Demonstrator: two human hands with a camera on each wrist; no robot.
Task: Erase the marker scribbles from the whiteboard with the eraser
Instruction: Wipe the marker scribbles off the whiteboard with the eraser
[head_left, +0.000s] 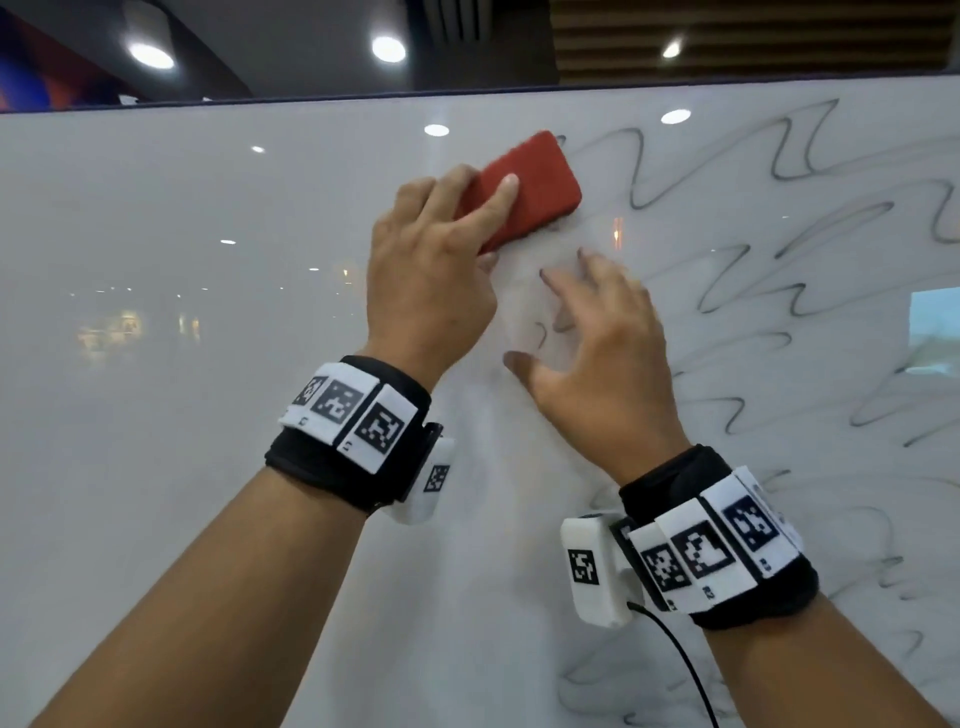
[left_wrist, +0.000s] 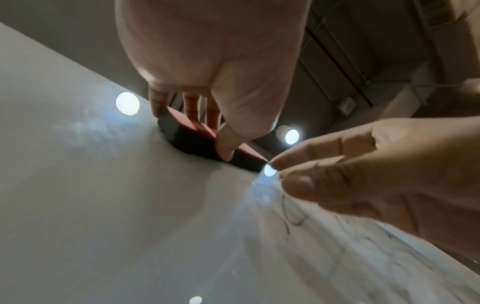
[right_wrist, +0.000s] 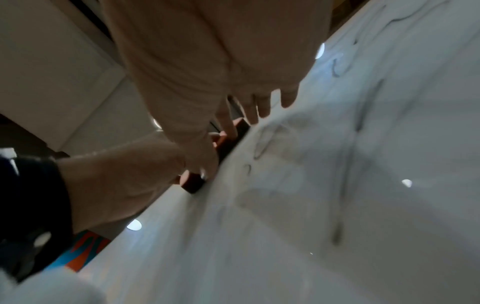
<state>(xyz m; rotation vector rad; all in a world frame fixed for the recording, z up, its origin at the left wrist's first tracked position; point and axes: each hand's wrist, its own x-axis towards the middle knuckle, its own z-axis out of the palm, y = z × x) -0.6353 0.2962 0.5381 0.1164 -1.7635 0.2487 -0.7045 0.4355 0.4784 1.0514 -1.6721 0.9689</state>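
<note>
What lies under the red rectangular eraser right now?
The red rectangular eraser, gripped by the left hand, lies flat against the glossy whiteboard. Its dark pad meets the board; any marker scribbles beneath are covered.

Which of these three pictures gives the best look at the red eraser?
The head view: the eraser shows almost whole, red back outward, flat on the whiteboard under the left hand. The left wrist view shows only its dark edge and a red sliver between fingers. The right wrist view shows dim, blurred bits.

Left hand (head_left: 431, 270) grips red eraser (head_left: 524, 189) against whiteboard (head_left: 182, 234).
</note>
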